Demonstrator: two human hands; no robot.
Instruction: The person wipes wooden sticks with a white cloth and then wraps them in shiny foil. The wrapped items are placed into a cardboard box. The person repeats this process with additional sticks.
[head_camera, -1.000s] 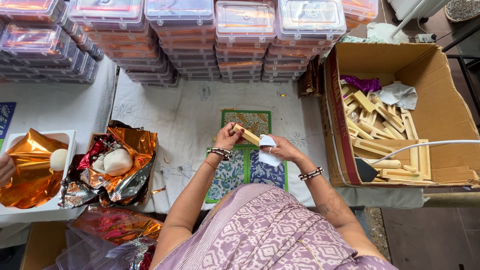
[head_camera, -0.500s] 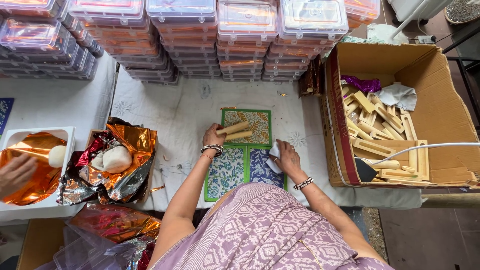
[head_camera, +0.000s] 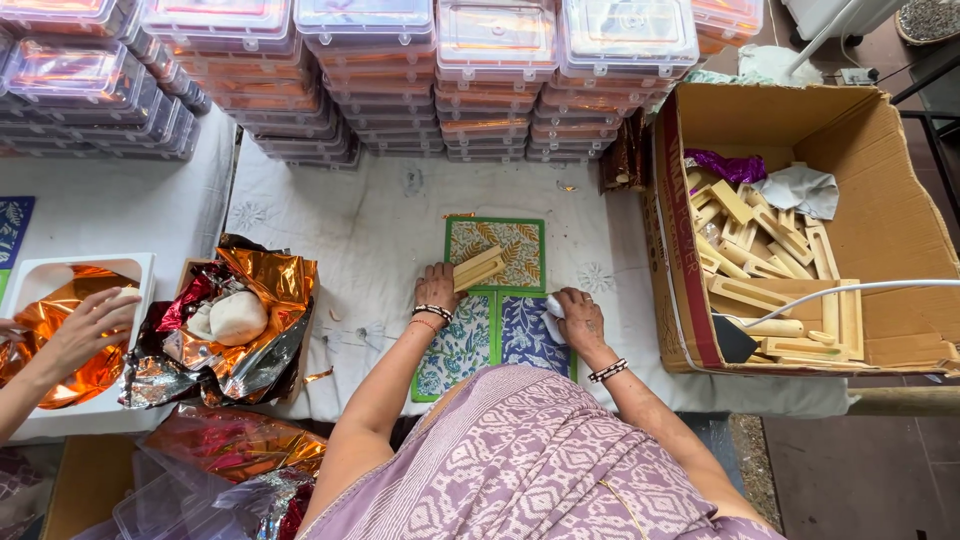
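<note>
Centre of frame: left hand (head_camera: 438, 288) rested on a grooved wooden block (head_camera: 479, 269), fingers laid against its near end rather than wrapped round it. The block lay tilted on the green-bordered patterned mat (head_camera: 495, 250), at that mat's lower left. Right hand (head_camera: 579, 318) pressed flat on a blue patterned mat (head_camera: 523, 335), closed over a small white cloth (head_camera: 553, 306) showing at the thumb side.

Progress, as judged: one block out and set down on the mats; many more wooden pieces lay loose in the cardboard box (head_camera: 890, 215) at right, so most of the work looked undone.

Hard to make out: whether the cloth was pinched or merely pinned under the palm. The near mats were partly hidden by the person's body. A co-worker's hand (head_camera: 85, 325) at far left touched orange foil (head_camera: 40, 345); its arm was cut off.
</note>
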